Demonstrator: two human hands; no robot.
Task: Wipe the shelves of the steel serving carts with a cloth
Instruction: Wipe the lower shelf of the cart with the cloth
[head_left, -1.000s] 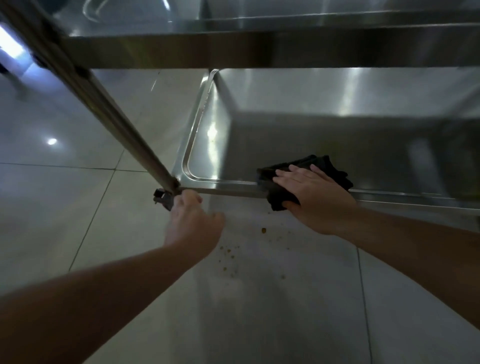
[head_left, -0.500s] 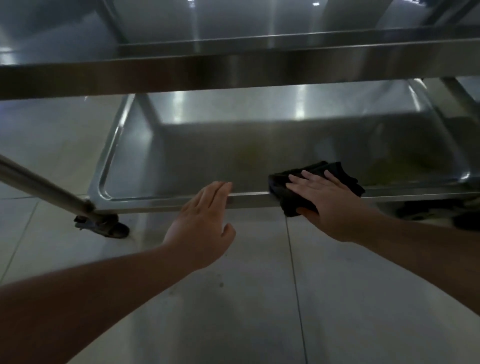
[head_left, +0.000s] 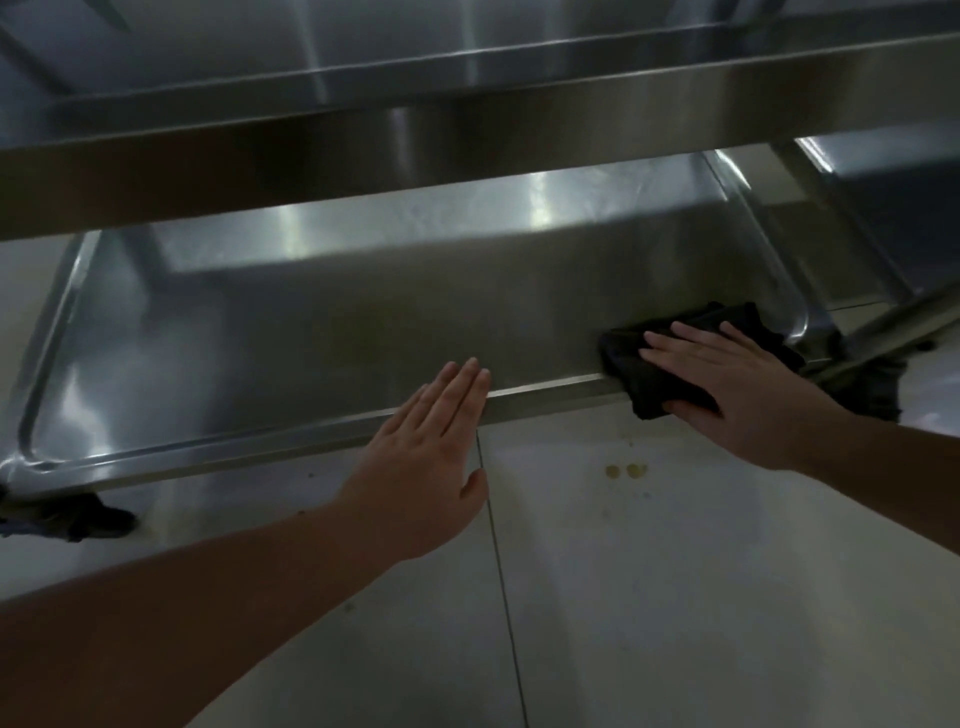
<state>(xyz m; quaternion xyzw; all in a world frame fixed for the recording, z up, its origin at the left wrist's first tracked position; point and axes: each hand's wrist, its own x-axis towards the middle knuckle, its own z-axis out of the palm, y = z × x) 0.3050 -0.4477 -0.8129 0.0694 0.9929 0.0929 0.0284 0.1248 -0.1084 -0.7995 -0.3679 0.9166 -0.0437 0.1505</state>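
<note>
Reaching over the pale tiled floor (head_left: 675, 597), the left hand (head_left: 426, 462) rests flat on the front rim of the lower stainless steel cart shelf (head_left: 363, 332), fingers straight and together. Farther right, the right hand (head_left: 737, 384) presses a crumpled black cloth (head_left: 654, 374) onto the rim near the shelf's right corner, fingers extended, slightly spread. An upper steel shelf (head_left: 467, 119) overhangs beyond.
</note>
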